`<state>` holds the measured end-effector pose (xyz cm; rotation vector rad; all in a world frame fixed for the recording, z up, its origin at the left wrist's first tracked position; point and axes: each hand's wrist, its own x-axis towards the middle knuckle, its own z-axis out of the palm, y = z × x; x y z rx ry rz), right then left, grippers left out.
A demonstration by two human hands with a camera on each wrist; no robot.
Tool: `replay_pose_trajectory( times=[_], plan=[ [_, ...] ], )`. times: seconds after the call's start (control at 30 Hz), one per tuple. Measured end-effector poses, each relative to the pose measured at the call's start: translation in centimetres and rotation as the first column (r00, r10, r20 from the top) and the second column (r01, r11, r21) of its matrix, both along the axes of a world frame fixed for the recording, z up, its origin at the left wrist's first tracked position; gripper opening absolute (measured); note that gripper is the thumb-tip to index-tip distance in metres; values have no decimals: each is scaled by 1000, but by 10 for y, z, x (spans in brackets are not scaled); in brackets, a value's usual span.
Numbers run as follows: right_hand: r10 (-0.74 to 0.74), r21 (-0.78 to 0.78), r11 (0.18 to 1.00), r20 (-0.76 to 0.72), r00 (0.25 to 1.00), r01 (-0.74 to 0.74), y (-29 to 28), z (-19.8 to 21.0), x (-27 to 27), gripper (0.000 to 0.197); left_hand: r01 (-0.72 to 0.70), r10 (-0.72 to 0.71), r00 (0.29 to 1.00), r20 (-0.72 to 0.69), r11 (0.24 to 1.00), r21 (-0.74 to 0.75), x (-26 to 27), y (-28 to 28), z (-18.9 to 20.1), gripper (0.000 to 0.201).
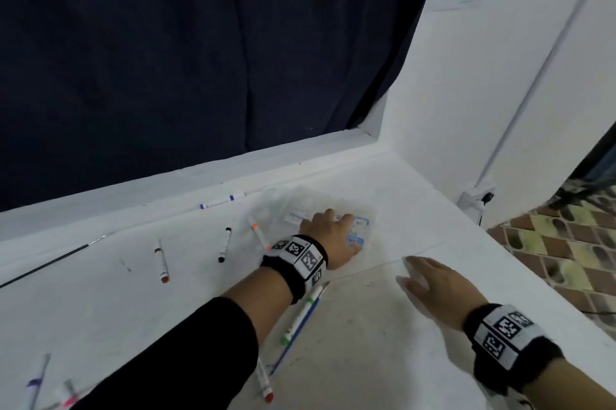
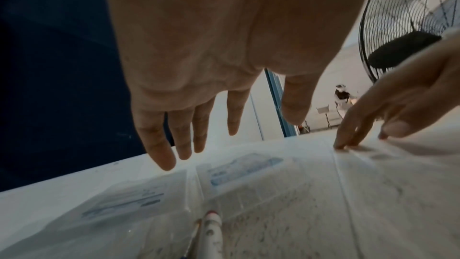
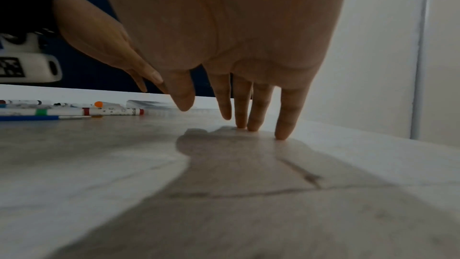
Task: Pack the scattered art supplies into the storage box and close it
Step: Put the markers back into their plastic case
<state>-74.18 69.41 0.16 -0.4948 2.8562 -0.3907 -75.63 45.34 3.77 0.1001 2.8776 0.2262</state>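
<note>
A clear plastic storage box (image 1: 301, 204) with blue-printed labels lies near the back ledge, and I cannot tell if its lid is up. My left hand (image 1: 328, 232) is spread over it, fingers straight. In the left wrist view those fingers (image 2: 161, 157) hover just above the box (image 2: 244, 170) and hold nothing. My right hand (image 1: 428, 284) lies flat on the table to the right, fingertips (image 3: 281, 135) touching the surface. Markers lie scattered: purple (image 1: 221, 200), black (image 1: 225, 244), orange (image 1: 258, 232), brown (image 1: 161, 261), green (image 1: 301, 314) and red (image 1: 265, 384).
A thin black brush (image 1: 50, 263) lies at the far left, and more markers (image 1: 38, 379) sit at the bottom left corner. A dark curtain hangs behind the white ledge (image 1: 233, 172). A white wall (image 1: 483, 92) bounds the table's right side. A fan (image 2: 408, 19) stands beyond.
</note>
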Motion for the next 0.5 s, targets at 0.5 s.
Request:
replay_pose_trajectory(
  times=[0.5],
  plan=[
    [317,51,947,-9,948,-316,31,15,-50,47,-221,224,974,-19,941,-256,-34,54,-24,101]
  ],
)
